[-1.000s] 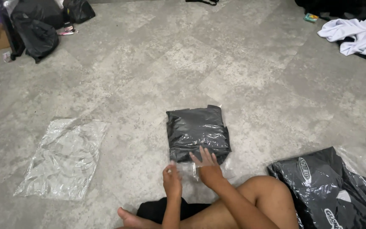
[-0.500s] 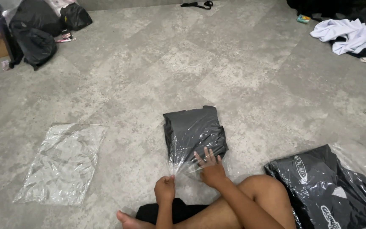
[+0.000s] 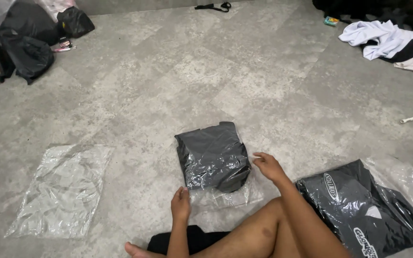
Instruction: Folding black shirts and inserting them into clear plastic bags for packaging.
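**Bagged dark garment between two hands on the floor**

Grey mottled concrete floor (image 3: 244, 71) runs the whole room, and the person sits on it with one bare leg (image 3: 264, 234) folded across in front. Just beyond that leg lies a folded dark garment in a clear plastic bag (image 3: 212, 156), flat on the floor, its long axis running away from the person and leaning slightly left. The bag's loose open end trails toward the person, empty of cloth.

The right hand (image 3: 268, 166) is just beside the packet's right edge, fingers loosely spread and palm down, holding nothing; whether it touches the plastic I cannot tell. The left hand (image 3: 181, 203) sits at the near left corner, fingers curled together at the bag's loose film, possibly touching it. So the packet lies ahead of and between both hands, the right one nearer the garment itself.

An empty clear bag (image 3: 63, 188) lies flat well to the left. Another bagged dark garment (image 3: 359, 205) lies to the right.
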